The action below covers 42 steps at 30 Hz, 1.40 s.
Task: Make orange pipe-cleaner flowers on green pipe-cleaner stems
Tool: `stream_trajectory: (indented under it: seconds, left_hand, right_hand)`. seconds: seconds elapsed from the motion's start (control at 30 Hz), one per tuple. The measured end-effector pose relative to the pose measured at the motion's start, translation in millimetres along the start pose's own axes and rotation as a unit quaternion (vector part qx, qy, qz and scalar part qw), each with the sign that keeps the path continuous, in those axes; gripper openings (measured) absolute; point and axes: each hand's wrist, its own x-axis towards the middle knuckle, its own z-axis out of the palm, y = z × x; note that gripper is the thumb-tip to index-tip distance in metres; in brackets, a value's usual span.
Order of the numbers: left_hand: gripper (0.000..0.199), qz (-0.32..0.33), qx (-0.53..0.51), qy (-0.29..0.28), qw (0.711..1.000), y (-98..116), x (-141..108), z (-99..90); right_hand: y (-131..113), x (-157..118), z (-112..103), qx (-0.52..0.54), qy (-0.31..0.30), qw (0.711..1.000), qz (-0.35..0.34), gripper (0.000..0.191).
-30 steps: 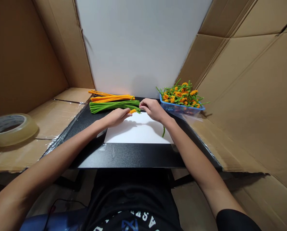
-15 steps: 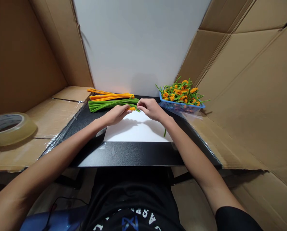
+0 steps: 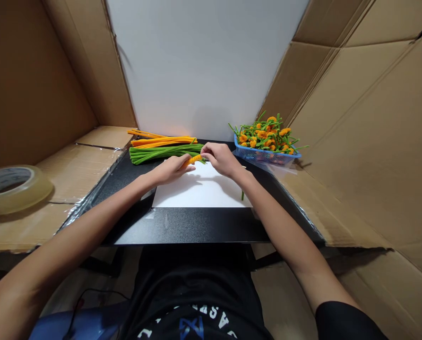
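Observation:
Over the white paper [image 3: 200, 193], my left hand [image 3: 171, 170] is closed around an orange pipe cleaner [image 3: 194, 160] that looks twisted or coiled. My right hand [image 3: 220, 158] pinches the other end of it, so the piece spans between both hands. Just behind my hands lies a bundle of green pipe cleaners [image 3: 157, 154]. Beyond that are loose orange pipe cleaners [image 3: 166, 141]. A short green piece [image 3: 242, 195] shows beside my right forearm, partly hidden by it.
A blue basket [image 3: 263, 156] at the back right is heaped with orange flowers [image 3: 262, 134] on green stems. A roll of clear tape [image 3: 37, 191] rests on cardboard [image 3: 69, 170] at the left. Cardboard walls flank the black table [image 3: 196, 226], and a pale panel stands behind.
More of the orange pipe cleaner now shows between my hands, and it slants up to the right. My left fingers have loosened slightly along it. Both arms stay nearly in place.

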Motion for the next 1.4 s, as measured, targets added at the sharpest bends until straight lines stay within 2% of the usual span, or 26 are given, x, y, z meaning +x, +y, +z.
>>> stream_trajectory:
  seconds: [0.1, 0.23, 0.77, 0.93, 1.1, 1.27, 1.4]
  left_hand:
    - [0.022, -0.008, -0.009, -0.01, 1.0, -2.5, -0.3, -1.4]
    - [0.026, -0.019, 0.006, 0.0, 1.0, -5.0, 0.1, 0.4]
    - [0.029, -0.025, 0.052, -0.026, 0.998, 1.0, -0.8, 5.0]
    - [0.025, -0.022, 0.064, -0.042, 0.997, 1.6, -0.6, 8.3]
    - [0.023, -0.022, 0.039, -0.02, 0.999, -4.7, 0.4, 8.8]
    - [0.023, -0.025, 0.034, -0.02, 0.999, -5.7, -0.8, 4.6]
    - [0.025, -0.015, 0.042, -0.028, 0.999, 0.3, -1.1, 6.9]
  right_hand:
    - [5.6, -1.4, -7.8, -0.013, 0.028, 0.999, 0.028, 0.014]
    - [13.3, -2.3, -9.2, 0.016, 0.013, 0.998, 0.055, 0.014]
    - [12.6, -1.4, 6.8, 0.055, -0.028, 0.998, 0.032, 0.015]
    - [13.3, -2.0, 13.4, 0.082, -0.019, 0.996, 0.036, 0.014]
    - [14.1, -3.1, 5.5, 0.08, -0.009, 0.996, 0.044, 0.015]
    - [15.7, -4.8, -4.8, 0.023, -0.055, 0.996, 0.06, 0.012]
    - [11.3, -3.4, 1.2, 0.01, -0.071, 0.996, 0.049, 0.017]
